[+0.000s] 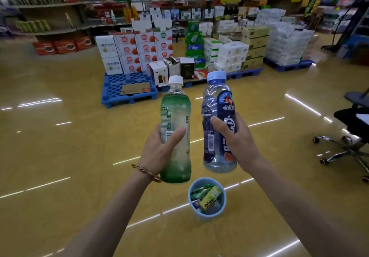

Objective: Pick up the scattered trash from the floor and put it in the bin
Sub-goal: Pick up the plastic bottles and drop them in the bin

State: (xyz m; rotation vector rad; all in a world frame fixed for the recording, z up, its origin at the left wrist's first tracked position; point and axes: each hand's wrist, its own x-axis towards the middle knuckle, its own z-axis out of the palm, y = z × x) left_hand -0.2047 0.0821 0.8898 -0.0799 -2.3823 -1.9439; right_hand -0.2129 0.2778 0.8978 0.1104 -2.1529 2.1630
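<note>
My left hand (157, 150) grips a green-labelled plastic bottle (176, 116) with a white cap, held upright. My right hand (235, 138) grips a clear bottle with a dark blue label (216, 104) and a pale blue cap, also upright. Both bottles are raised side by side in front of me, a small gap between them. Below them on the yellow floor stands a small light blue bin (223, 206). Inside it lie several wrappers, among them a yellow packet (210, 196) and green ones.
A blue pallet (127, 90) with stacked cartons stands ahead, more pallets of goods to its right. Store shelves line the back. An office chair (351, 134) on castors stands at the right. Glossy floor spreads around the bin.
</note>
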